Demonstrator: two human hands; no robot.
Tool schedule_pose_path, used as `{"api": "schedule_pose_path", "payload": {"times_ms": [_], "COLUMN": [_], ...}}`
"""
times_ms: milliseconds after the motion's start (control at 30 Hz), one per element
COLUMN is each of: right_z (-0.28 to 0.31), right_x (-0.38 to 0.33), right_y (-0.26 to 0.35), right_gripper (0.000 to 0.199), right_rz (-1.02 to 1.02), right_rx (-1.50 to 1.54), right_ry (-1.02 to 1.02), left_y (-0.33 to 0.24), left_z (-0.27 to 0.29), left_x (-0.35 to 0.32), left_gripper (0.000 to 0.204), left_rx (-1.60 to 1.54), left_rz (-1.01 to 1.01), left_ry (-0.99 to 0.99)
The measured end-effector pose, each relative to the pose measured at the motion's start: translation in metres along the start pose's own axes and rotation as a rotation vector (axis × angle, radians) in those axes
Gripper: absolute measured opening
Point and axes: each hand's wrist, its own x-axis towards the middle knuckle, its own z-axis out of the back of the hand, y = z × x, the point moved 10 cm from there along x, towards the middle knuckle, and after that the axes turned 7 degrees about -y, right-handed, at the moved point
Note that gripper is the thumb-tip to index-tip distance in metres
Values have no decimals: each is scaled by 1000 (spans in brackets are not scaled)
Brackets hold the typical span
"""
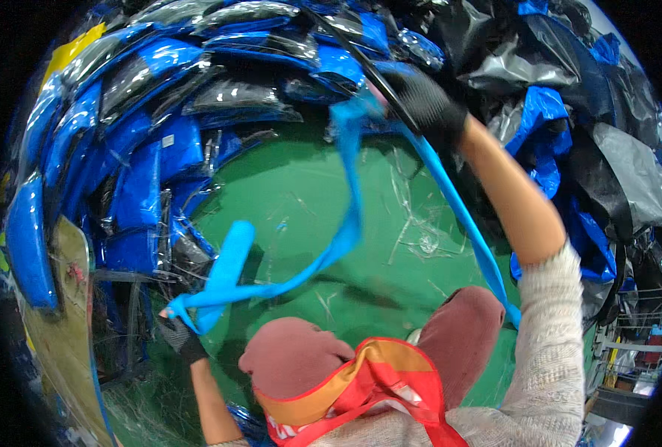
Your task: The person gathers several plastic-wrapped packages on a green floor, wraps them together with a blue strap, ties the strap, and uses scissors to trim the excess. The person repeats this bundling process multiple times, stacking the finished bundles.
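My left hand (pixel 182 339), in a grey and black work glove, pinches a light blue fabric strap (pixel 230 257) at the lower left. From there the strap sags across to my right hand (pixel 431 108), raised at the upper middle in a similar glove with its fingers curled round the strap. Another length of it drops from that hand to beside my right knee. A thin black rod (pixel 353 56) crosses in front of the right hand; whether the hand grips it, I cannot tell.
Blue and black items in clear plastic (pixel 152 63) are stacked in a curve at left and far side. Black and blue plastic-wrapped bundles (pixel 543 141) pile up at right. Plastic scraps (pixel 424 242) lie on the green floor (pixel 286 194). A wire rack (pixel 636 346) stands far right.
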Motion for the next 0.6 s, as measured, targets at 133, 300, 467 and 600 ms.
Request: {"api": "schedule_pose_path", "payload": {"times_ms": [133,300,467,600], "right_z": [66,78,48,18], "right_x": [179,241,203,86], "right_y": [165,183,34,-82], "right_gripper": [38,37,37,36], "right_rz": [392,306,85,0], "right_rx": [-100,-313,-370,-322], "right_ry": [-285,-420,-365,-223], "left_y": [-3,41,117,211], "left_z": [25,20,-4,49], "left_x": [-11,-4,-19,-47], "left_gripper": [36,31,39,48], "left_rx": [59,135,622,1023], "left_rz": [-3,6,-7,246], "left_ry": [52,287,558,747]}}
